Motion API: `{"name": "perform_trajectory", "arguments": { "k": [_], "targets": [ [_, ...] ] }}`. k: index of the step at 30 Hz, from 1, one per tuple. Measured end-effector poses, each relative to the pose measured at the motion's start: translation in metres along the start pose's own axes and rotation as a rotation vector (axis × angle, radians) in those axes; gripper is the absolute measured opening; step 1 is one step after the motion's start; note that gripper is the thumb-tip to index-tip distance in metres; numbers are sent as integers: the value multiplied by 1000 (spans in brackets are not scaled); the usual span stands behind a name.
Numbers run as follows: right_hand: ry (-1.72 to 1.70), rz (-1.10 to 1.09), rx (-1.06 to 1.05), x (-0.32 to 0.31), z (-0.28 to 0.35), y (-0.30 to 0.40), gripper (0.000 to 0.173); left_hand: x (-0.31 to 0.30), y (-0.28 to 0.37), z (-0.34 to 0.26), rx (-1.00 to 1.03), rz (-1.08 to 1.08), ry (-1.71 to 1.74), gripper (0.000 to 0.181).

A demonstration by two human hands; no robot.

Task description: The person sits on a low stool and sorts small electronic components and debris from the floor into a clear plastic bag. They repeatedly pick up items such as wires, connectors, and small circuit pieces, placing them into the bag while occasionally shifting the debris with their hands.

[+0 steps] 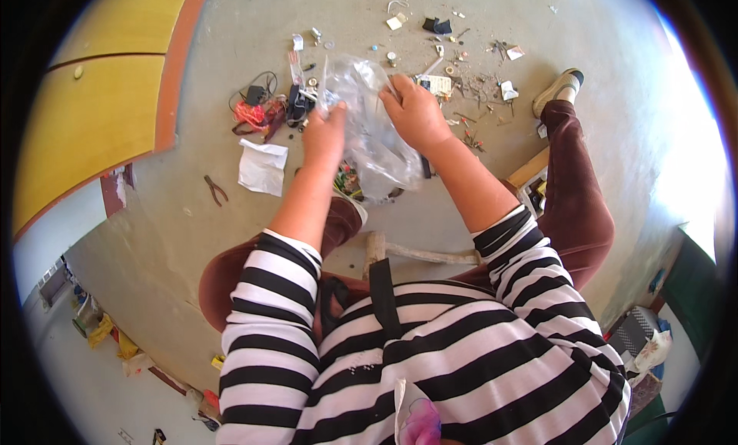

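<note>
A clear plastic bag (375, 151) hangs stretched between my two hands above the floor. My left hand (324, 132) grips its left edge near the top. On the other side, my right hand (416, 109) pinches the bag's upper rim between thumb and fingers. Small colourful items (347, 178) show past the bag's lower left side, near my shoe; what they are is hard to tell. Behind my left hand lie a black object (297, 106) and other small things, partly covered by the bag.
Left of the bag lie pliers (216, 190), a white paper sheet (263, 167), a black adapter with cable (255, 94) and red cord (249, 116). Small scraps and screws litter the floor ahead, with a black cloth piece (437, 25). A cardboard box (527, 171) sits by my right leg.
</note>
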State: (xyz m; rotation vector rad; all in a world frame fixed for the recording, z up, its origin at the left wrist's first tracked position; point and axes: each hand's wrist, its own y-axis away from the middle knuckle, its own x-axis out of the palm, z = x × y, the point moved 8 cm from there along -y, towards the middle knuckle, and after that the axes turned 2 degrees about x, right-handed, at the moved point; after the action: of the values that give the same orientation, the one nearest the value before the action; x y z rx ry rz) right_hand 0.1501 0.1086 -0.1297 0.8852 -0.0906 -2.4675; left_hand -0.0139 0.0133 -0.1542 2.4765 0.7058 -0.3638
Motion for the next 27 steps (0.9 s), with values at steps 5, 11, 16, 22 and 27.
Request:
{"name": "perform_trajectory", "arguments": {
  "k": [5, 11, 16, 22, 27],
  "targets": [
    [-38, 244, 76, 37, -46, 0, 31, 1, 2, 10, 18, 49, 174, 50],
    [-987, 564, 559, 68, -143, 10, 30, 24, 7, 36, -158, 273, -42, 37],
    [-486, 213, 796, 42, -259, -4, 38, 24, 3, 40, -199, 247, 62, 35],
    [540, 86, 146, 47, -212, -42, 44, 21, -2, 40, -188, 185, 84, 33],
    [755, 205, -66, 69, -189, -8, 48, 19, -3, 37, -209, 187, 53, 33]
  ]
}}
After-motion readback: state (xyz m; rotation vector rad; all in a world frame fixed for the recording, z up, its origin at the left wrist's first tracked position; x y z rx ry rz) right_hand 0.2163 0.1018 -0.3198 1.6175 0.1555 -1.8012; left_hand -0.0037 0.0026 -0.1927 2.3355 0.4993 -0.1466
